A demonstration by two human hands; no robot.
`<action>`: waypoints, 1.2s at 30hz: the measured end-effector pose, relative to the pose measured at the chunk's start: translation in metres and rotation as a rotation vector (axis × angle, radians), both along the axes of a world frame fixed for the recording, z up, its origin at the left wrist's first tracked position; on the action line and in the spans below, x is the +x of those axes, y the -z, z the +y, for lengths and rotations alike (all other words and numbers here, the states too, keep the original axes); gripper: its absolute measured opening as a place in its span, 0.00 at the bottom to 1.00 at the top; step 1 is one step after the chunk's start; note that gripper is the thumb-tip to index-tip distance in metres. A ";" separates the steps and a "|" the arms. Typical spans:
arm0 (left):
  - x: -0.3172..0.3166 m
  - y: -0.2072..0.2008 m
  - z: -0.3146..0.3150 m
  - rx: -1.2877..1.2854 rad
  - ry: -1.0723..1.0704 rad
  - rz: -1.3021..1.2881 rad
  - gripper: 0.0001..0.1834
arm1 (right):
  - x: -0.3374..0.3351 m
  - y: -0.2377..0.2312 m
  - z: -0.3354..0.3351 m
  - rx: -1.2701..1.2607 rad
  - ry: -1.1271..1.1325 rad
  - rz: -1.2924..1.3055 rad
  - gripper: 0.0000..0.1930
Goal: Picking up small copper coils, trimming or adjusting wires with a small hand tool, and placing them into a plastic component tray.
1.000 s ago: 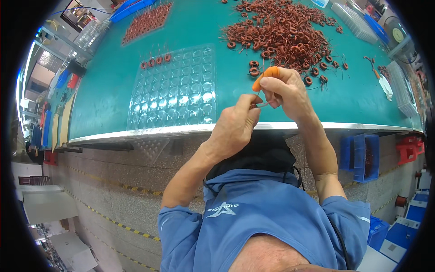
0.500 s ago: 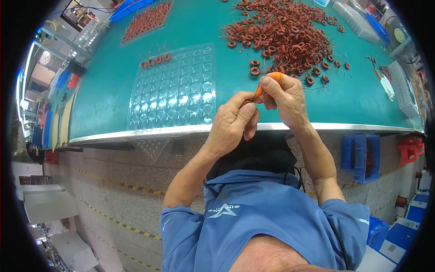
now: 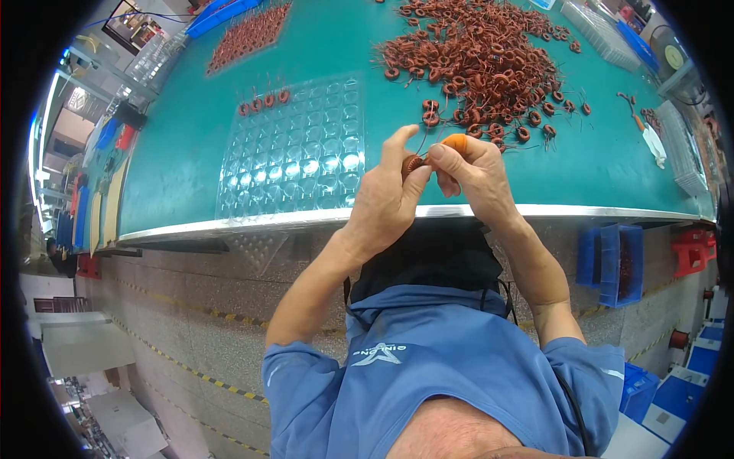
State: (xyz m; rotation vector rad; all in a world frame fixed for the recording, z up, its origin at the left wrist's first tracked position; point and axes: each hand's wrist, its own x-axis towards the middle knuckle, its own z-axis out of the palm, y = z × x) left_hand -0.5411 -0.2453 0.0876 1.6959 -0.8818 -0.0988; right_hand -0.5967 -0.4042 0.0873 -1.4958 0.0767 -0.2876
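Between the thumb and fingers of my left hand point(image 3: 384, 200) sits a small ring-shaped coil point(image 3: 412, 165) wound with reddish-brown wire, its thin leads sticking out. The left index finger is raised off it. My right hand point(image 3: 478, 174), with an orange cover point(image 3: 456, 143) on one finger, pinches at the coil's lead on the right side; the fingertips hide part of it. Both hands are over the table's front edge. To their left lies a clear plastic tray point(image 3: 294, 153) of round pockets, with several coils point(image 3: 269, 100) standing in its far row.
A large heap of similar coils point(image 3: 489, 65) covers the far middle of the green table point(image 3: 172, 168). A filled tray point(image 3: 248, 37) and a blue bin point(image 3: 218, 15) are at far left. An orange-handled tool point(image 3: 637, 121) and stacked clear trays point(image 3: 680, 149) lie right.
My left index finger has lifted and straightened, exposing the coil. My right hand has lowered slightly, and its orange-covered finger has curled back.
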 end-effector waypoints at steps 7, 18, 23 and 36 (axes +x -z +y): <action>0.023 -0.025 0.023 0.285 0.265 -0.170 0.16 | 0.002 -0.003 -0.013 0.102 -0.192 0.150 0.15; 0.008 -0.001 0.012 -0.399 0.410 0.431 0.15 | -0.008 -0.021 0.010 -0.064 0.109 -0.029 0.13; 0.003 0.000 0.017 -0.485 0.456 0.560 0.14 | -0.001 -0.018 0.001 -0.099 0.074 0.010 0.16; -0.004 -0.002 0.012 -0.529 0.288 0.778 0.06 | 0.003 -0.003 0.014 0.107 -0.114 -0.176 0.25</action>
